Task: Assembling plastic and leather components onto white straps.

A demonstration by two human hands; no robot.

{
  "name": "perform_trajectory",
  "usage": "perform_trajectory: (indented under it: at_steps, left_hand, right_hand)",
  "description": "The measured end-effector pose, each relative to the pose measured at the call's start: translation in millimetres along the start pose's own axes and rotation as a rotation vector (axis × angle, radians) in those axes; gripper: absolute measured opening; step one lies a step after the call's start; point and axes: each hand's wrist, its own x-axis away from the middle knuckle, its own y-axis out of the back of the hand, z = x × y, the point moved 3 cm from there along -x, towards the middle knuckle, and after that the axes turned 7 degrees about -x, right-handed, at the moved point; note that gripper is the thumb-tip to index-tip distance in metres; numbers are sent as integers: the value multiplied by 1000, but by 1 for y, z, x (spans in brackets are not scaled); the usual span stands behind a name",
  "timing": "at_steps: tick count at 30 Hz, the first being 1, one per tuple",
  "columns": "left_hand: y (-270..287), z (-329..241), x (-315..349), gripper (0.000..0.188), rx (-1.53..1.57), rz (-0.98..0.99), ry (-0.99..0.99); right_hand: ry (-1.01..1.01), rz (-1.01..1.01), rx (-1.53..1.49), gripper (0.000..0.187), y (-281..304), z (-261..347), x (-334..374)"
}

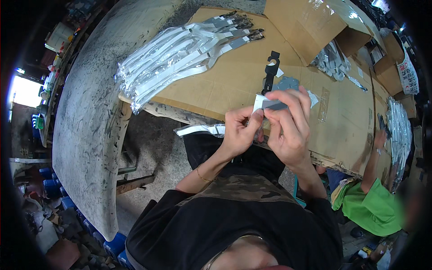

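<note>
In front of my chest I hold a white belt-like strap [200,130] in a clear plastic sleeve; its tail sticks out to the left of my wrist, over the table's near edge. My left hand [239,131] pinches the sleeve near its upper end. Closed at the same end, my right hand [290,128] has its thumb and fingers on a grey label [274,105] beside a white patch. A black plastic hanger [270,72] with a hook points away from my fingers. Just behind my right hand lie grey cards [289,83] on the cardboard.
Flattened cardboard [342,121] covers the table. A heap of bagged white straps [175,58] lies at the far left, and an open carton [301,27] with more stands at the far right. At right, a person in a green shirt [371,204] reaches near another bagged pile [398,130].
</note>
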Motion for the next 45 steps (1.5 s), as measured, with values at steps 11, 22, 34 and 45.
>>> perform_trajectory:
  at_steps: [11,22,34,45]
  left_hand:
    - [16,2,-4,25,-29,56,42]
    - [17,-7,1,23,21,50,0]
    - [11,-1,-2,27,156,14,46]
    - [8,3,-9,23,168,16,74]
  right_hand:
    - [-266,137,-276,16,16,-14,-17]
    - [-665,150,-668,10,11,-30,-3]
    - [-531,23,-606,10,7,-25,5]
    - [-198,-96,-177,16,0,-17,7]
